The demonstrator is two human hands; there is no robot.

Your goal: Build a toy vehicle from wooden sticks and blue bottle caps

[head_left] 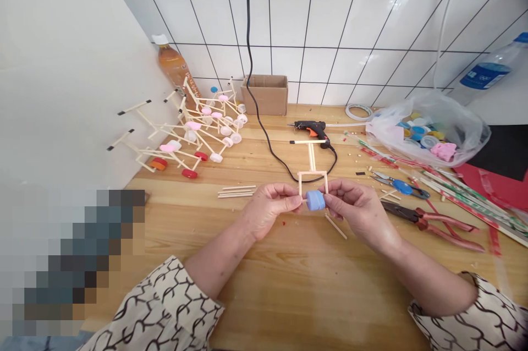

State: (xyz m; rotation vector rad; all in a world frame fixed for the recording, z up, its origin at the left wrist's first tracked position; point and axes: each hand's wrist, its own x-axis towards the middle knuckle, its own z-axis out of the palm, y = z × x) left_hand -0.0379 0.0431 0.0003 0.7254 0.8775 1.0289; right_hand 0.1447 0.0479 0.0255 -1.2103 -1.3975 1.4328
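Observation:
Between my hands is a small frame of wooden sticks (312,173), with a fork at the near end and a black-tipped crossbar at the far end. Blue bottle caps (315,201) sit as a wheel between the fork's two prongs. My left hand (272,205) pinches the left prong's end, where a thin axle stick enters the caps. My right hand (350,202) pinches the right prong's end against the caps. Just below my right fingers lies a loose stick (336,226). A few cut sticks (236,192) lie left of my left hand.
A glue gun (309,128) with its black cord lies behind the frame. Pliers (429,224), scissors (400,183) and wrapped sticks (466,199) are at right, below a bag of caps (429,125). Several stick vehicles (193,128), a drink bottle (175,65) and a cardboard box (266,95) stand behind.

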